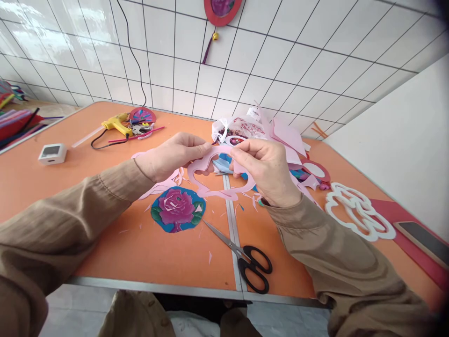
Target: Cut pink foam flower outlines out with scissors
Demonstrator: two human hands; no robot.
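Observation:
Between my two hands I hold up a pink cut-out frame [224,193] with a wavy outline and an open middle. My left hand [175,154] pinches its upper left edge between thumb and fingers. At the upper right edge, my right hand [266,166] grips it the same way. Below the frame, a rose picture [177,210] on a blue ground lies flat on the orange table, with small pink scraps on it. Scissors [242,257] with black handles rest beside it, blades slightly apart and pointing to the upper left.
A yellow glue gun [118,124] and a small white box [52,153] sit at the left. White cut-out frames [361,213] lie at the right, near a dark phone-like slab [424,241]. Pink sheets [286,135] and a plastic bag [242,126] are piled against the tiled wall.

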